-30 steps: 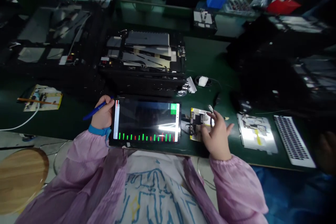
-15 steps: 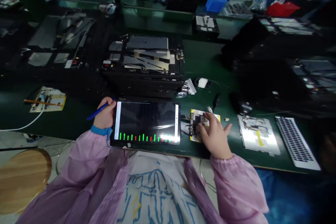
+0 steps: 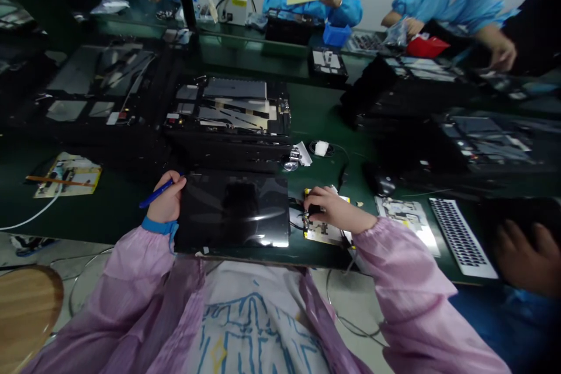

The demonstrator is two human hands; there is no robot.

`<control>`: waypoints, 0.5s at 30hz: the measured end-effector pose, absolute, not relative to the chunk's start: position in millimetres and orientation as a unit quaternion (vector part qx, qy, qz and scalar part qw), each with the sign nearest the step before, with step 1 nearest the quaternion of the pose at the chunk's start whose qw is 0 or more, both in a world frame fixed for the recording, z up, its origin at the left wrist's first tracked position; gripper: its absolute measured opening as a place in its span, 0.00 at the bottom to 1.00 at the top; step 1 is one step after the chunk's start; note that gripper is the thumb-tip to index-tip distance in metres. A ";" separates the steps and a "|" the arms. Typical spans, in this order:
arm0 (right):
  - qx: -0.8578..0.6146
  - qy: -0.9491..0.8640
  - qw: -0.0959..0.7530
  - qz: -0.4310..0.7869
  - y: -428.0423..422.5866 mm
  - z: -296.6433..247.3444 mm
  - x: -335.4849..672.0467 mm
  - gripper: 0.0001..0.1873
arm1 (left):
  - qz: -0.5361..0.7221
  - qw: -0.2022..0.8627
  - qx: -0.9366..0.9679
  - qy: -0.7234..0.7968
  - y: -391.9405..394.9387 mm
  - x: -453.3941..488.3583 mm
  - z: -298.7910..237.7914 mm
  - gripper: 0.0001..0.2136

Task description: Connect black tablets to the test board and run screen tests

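My left hand [image 3: 165,200] holds a blue pen [image 3: 156,193] and rests at the left edge of a display panel [image 3: 232,210], whose screen is dark and shows reflections. To the panel's right lies a flat battery-like board with yellow edges [image 3: 326,234], joined to it by thin cables. Over the left end of that board my right hand [image 3: 335,210] is closed, fingertips pressed together at a small connector [image 3: 305,216]. What exactly sits between those fingertips is too small to make out. A blue band circles my left wrist.
Stacks of opened tablet-like units [image 3: 236,105] stand behind the panel. A coiled cable [image 3: 322,148], a mouse [image 3: 380,180], a white part [image 3: 409,219] and a keyboard [image 3: 463,238] lie to the right. Another person's hand [image 3: 530,257] is at the right edge.
The panel has gone from lit with coloured bars to dark. My right hand has moved from spread over the board to closed at its left end. Another person's hand has appeared at right.
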State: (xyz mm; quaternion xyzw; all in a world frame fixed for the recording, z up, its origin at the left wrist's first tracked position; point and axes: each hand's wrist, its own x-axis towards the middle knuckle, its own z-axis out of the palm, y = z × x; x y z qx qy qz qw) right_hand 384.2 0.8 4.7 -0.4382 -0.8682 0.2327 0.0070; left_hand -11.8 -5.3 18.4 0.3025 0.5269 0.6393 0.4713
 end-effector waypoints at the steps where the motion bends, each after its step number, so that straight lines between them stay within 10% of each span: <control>1: -0.433 -0.871 -0.002 0.235 4.3 6.2 382.7 0.07 | 0.639 0.471 0.305 0.526 -4.7 -13.3 16.3 0.16; 10: -0.506 -0.840 0.026 0.197 -9.1 1.8 380.9 0.04 | 0.636 0.482 0.320 0.510 -6.0 -15.6 14.8 0.17; 15: -0.630 -0.730 0.224 0.143 -62.9 -20.1 367.4 0.09 | 0.640 0.483 0.309 0.512 -6.9 -13.3 16.8 0.15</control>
